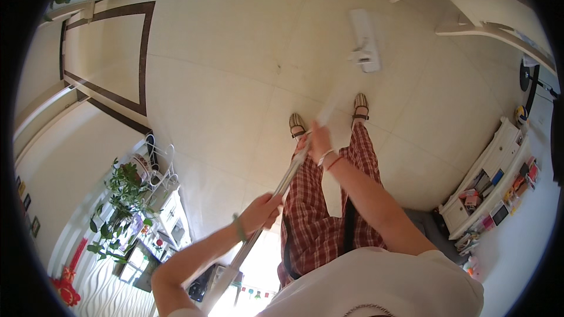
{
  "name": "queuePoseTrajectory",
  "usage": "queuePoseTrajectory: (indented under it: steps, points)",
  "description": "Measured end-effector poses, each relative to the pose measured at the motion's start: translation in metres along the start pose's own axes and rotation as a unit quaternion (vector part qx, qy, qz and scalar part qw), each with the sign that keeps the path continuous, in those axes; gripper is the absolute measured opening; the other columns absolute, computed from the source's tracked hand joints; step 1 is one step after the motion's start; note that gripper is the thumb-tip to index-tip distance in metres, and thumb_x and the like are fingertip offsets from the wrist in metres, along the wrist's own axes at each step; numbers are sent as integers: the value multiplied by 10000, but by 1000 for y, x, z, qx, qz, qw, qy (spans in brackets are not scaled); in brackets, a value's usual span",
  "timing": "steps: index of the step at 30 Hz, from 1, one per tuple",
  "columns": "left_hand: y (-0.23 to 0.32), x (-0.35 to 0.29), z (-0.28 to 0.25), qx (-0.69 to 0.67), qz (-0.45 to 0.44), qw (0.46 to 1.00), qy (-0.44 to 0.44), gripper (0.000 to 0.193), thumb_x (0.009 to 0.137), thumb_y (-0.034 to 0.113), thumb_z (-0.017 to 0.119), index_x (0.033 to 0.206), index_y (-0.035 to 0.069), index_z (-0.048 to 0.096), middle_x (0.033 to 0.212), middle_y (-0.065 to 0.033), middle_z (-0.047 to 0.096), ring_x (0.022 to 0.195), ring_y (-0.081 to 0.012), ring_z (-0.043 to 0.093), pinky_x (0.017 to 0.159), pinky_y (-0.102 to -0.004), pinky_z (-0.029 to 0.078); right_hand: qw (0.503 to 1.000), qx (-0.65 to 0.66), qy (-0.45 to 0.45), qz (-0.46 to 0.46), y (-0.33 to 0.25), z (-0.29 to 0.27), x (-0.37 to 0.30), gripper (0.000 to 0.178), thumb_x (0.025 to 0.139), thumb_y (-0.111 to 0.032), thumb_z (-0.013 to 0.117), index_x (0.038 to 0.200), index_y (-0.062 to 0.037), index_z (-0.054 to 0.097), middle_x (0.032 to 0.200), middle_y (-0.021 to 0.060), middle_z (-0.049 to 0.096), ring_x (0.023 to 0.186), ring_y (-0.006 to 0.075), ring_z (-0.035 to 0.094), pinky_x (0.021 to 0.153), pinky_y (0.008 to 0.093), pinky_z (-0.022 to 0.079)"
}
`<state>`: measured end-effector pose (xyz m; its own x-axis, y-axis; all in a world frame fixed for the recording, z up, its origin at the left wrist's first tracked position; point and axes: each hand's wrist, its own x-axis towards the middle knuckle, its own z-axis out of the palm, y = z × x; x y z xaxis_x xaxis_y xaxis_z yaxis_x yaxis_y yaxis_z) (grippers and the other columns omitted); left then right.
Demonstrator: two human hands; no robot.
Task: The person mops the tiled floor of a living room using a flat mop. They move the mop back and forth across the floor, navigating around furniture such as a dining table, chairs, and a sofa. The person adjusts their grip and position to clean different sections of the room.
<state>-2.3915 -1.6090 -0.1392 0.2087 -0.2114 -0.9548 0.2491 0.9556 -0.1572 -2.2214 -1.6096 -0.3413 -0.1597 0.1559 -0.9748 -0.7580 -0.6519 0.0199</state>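
Observation:
A long pale pole runs slantwise across my body, part of a flat mop (365, 41) whose white rectangular head lies on the floor ahead of my right foot. My left hand (262, 211), a green bangle at its wrist, is wrapped round the upper part of the pole. Farther down, beside my knees, my right hand (318, 142) is closed round the same pole; a white and a red band circle that wrist. Between the right hand and the head, the pole is smeared by motion and hard to trace.
Pale tiles (235, 82) cover the floor. A white chair (470, 0) stands at the far right, and a white cabinet (484, 179) with books and small things at the right. To the left are a leafy potted plant (123, 194) and a dark-bordered doorway floor (143, 58).

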Motion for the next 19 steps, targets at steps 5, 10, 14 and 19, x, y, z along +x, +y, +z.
queuePoseTrajectory:
  steps: [5, 10, 14, 19]
  points:
    - [-90, -38, -29, -210, 22, 977, 8, 317, 1000, 408, 422, 853, 135, 483, 582, 57, 321, 434, -40, 255, 368, -198, 216, 974, -219, -37, 38, 74, 83, -14, 356, 933, -274, 481, 1069, 33, 360, 675, 143, 507, 470, 286, 568, 414, 474, 542]
    - [-81, -22, -38, -345, 53, 936, -46, 387, 993, 479, 379, 858, 129, 474, 591, 51, 294, 441, -48, 238, 364, -203, 217, 930, -357, -63, 58, 75, 128, 14, 394, 935, -249, 486, 1100, 61, 306, 748, 186, 546, 491, 298, 597, 404, 485, 556]
    - [-91, 15, -1, -419, 65, 897, -123, 393, 991, 494, 369, 863, 138, 477, 598, 49, 299, 446, -46, 236, 364, -202, 215, 880, -470, -50, 35, 54, 107, 18, 375, 917, -200, 508, 1096, 76, 327, 737, 183, 559, 495, 289, 602, 370, 446, 546]
    - [-143, 39, 109, -514, 36, 829, -216, 381, 972, 500, 416, 869, 140, 484, 598, 29, 324, 459, -79, 284, 395, -235, 242, 800, -596, -49, -51, 42, 5, 10, 478, 905, -202, 520, 1266, 28, 308, 733, 198, 599, 488, 271, 608, 370, 432, 518]
